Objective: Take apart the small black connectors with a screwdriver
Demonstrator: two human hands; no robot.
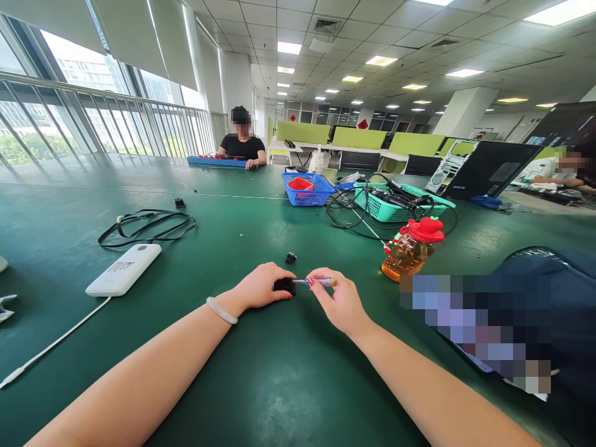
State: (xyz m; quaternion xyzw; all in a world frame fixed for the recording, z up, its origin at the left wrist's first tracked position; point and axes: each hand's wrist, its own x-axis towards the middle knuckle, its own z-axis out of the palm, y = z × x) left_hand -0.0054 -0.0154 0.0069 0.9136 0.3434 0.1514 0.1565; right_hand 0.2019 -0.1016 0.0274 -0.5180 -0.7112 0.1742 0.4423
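My left hand (263,285) is closed around a small black block-like part (285,285), pressing it down on the green table (279,385); much of the part is hidden by the fingers. Between the fingertips of my right hand (338,298) is a screwdriver (323,282) with a clear purplish handle. It lies nearly level, its thin shaft pointing left with the tip at the black part. Whether the tip sits in a screw I cannot tell. Just beyond my hands stands another small black component (291,257) with short prongs on top.
On the left lie a white power bank (125,269) with a cable and a looped black cord (149,228). A blue basket (307,197), a teal basket (386,210) of cables and a red-lidded bottle (412,248) stand ahead right. A person (242,146) sits at the far end.
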